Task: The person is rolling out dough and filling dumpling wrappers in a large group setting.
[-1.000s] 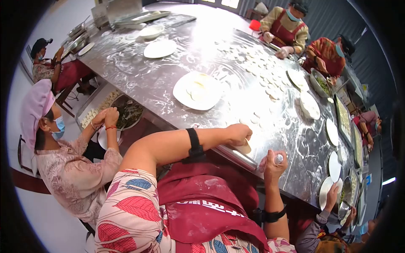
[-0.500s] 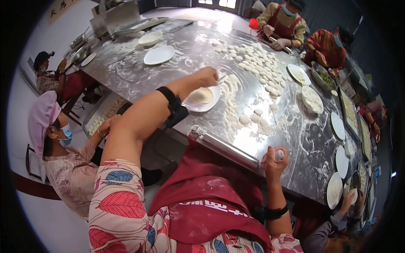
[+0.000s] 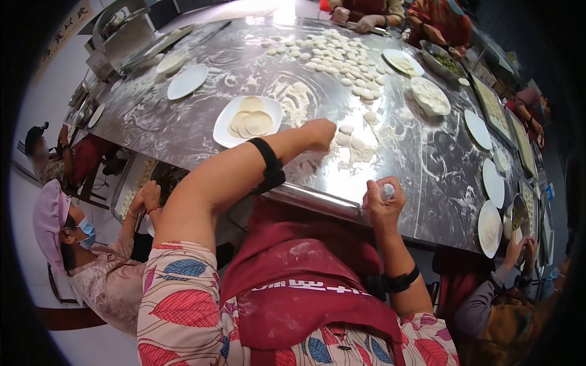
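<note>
My right hand (image 3: 386, 204) is wrapped round the handle of a metal rolling pin (image 3: 314, 200) at the table's near edge. My left hand (image 3: 319, 134) reaches over the floured steel table with its fingers curled down, close beside a few small dough rounds (image 3: 343, 139). Its fingertips are hidden, so I cannot see whether it pinches one. Left of that hand, a white square plate (image 3: 223, 131) bears several thin round dough wrappers (image 3: 258, 123). Loose flour (image 3: 293, 100) lies just right of the plate.
Many dough rounds (image 3: 342, 58) cover the far part of the table. A bowl of flour (image 3: 430, 96), a bowl of green filling (image 3: 442, 61) and several white plates (image 3: 477, 129) line the right side. Co-workers sit or stand around, one close at left (image 3: 97, 274).
My left hand has moved from above the plate to the right, beside the small dough rounds. The wrappers on the plate now show fully. My right hand keeps the rolling pin; the view has shifted.
</note>
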`<state>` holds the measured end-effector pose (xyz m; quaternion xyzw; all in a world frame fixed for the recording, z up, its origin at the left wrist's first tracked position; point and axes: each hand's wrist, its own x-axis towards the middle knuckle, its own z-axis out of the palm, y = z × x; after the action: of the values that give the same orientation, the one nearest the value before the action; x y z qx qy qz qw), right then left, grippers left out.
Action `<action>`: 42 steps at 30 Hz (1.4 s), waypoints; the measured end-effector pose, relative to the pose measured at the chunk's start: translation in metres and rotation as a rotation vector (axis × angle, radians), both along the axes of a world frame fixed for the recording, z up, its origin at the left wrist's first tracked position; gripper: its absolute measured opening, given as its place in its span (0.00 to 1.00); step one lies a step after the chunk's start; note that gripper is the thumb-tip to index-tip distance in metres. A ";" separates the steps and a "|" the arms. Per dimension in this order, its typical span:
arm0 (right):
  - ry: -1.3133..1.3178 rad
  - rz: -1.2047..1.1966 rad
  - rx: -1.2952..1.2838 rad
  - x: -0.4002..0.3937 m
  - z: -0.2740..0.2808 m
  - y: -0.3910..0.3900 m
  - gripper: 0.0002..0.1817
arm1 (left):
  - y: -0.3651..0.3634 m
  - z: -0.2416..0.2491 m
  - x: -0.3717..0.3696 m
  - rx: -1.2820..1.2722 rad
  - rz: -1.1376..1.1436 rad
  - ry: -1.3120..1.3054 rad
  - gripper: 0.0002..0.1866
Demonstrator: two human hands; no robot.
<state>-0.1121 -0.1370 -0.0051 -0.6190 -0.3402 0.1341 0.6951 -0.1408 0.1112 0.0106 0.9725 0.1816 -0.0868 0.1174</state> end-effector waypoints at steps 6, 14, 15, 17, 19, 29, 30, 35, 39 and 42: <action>-0.007 -0.003 -0.028 -0.001 0.002 -0.001 0.09 | -0.014 -0.010 -0.013 0.094 -0.074 -0.264 0.03; -0.003 -0.059 -0.056 -0.005 -0.003 -0.005 0.09 | -0.052 0.014 -0.029 -0.246 -0.199 -0.244 0.09; -0.013 -0.034 -0.066 -0.004 0.000 -0.010 0.09 | -0.053 0.008 -0.031 -0.269 -0.220 -0.184 0.09; -0.015 0.000 -0.041 -0.007 0.007 -0.006 0.10 | -0.048 0.006 -0.027 -0.553 -0.083 -0.295 0.08; -0.024 0.000 -0.048 -0.008 0.002 -0.009 0.10 | -0.046 -0.006 -0.030 -0.707 0.010 -0.264 0.09; -0.072 -0.154 -0.093 0.029 0.005 0.040 0.11 | -0.059 -0.003 -0.048 -0.385 0.033 -0.232 0.10; -0.065 -0.134 -0.098 0.037 0.002 0.050 0.11 | -0.056 -0.007 -0.047 -0.378 0.017 -0.267 0.10; -0.074 -0.122 -0.160 0.025 0.015 0.034 0.11 | -0.052 -0.001 -0.044 -0.216 -0.073 -0.230 0.11; 0.012 -0.045 -0.045 0.003 0.005 0.006 0.11 | -0.051 -0.016 -0.061 -0.465 0.198 -0.328 0.11; -0.106 -0.154 -0.151 0.028 0.005 0.038 0.11 | -0.065 -0.008 -0.059 -0.343 0.142 -0.269 0.10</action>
<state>-0.0840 -0.0988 0.0001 -0.7001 -0.3169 0.0726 0.6358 -0.1999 0.0458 0.0024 0.9259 0.2150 0.0223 0.3099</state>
